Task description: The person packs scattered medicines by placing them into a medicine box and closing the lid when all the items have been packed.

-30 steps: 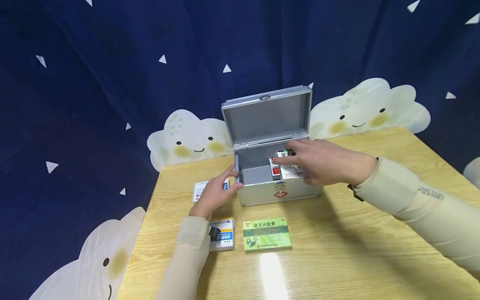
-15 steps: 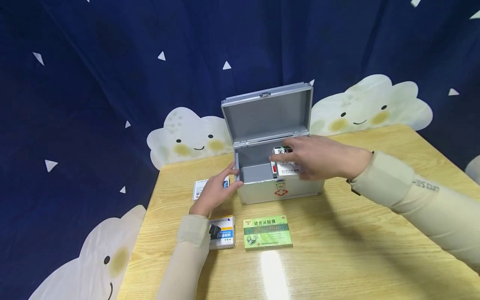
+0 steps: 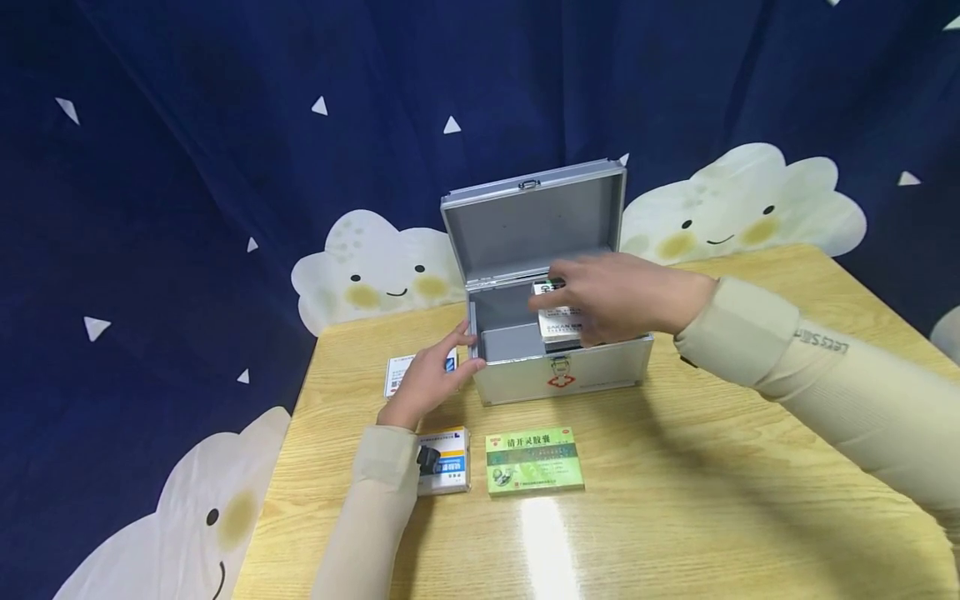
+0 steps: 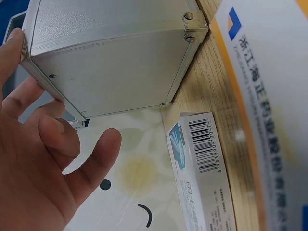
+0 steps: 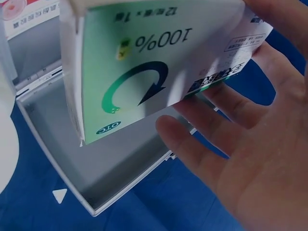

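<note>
The right hand [image 3: 622,292] pinches a green-and-white OTC medicine box [image 3: 560,325] at the mouth of the open aluminum first-aid case [image 3: 517,385], gray floor showing leftward, while the left hand [image 3: 429,379], fingers spread, touches its left rim and bare wooden table [image 3: 712,492] stretches rightward.

Left sleeve [image 3: 369,529]: long, cream; broad left cuff [image 3: 386,458]; black fitting [image 3: 428,460] at its three o'clock. Right sleeve [image 3: 870,408]: long, cream; broad right cuff [image 3: 742,329]; dark lettering [image 3: 822,341] beyond, towards three o'clock; small black piece [image 3: 687,362], eight o'clock.
</note>
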A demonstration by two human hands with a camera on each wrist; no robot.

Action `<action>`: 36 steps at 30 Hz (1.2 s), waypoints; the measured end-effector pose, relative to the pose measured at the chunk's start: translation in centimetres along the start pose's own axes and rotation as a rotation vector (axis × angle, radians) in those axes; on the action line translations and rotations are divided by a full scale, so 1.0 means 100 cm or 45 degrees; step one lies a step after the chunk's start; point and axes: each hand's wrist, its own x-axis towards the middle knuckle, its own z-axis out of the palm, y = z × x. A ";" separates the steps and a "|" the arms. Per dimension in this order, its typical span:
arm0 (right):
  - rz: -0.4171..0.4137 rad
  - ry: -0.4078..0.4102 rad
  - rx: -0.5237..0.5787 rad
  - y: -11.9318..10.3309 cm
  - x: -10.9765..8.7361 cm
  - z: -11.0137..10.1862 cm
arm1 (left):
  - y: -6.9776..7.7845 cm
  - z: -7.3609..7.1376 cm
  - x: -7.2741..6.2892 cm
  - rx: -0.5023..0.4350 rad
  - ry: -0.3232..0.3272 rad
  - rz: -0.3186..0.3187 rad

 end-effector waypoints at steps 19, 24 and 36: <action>0.088 -0.222 0.077 -0.004 0.049 0.000 | -0.006 -0.004 -0.001 -0.023 0.002 0.005; 0.070 -0.254 0.085 -0.013 0.051 0.004 | -0.004 -0.002 -0.001 -0.020 0.011 0.017; 0.137 -0.356 0.165 -0.011 0.059 0.016 | -0.002 -0.001 -0.001 0.003 -0.008 -0.006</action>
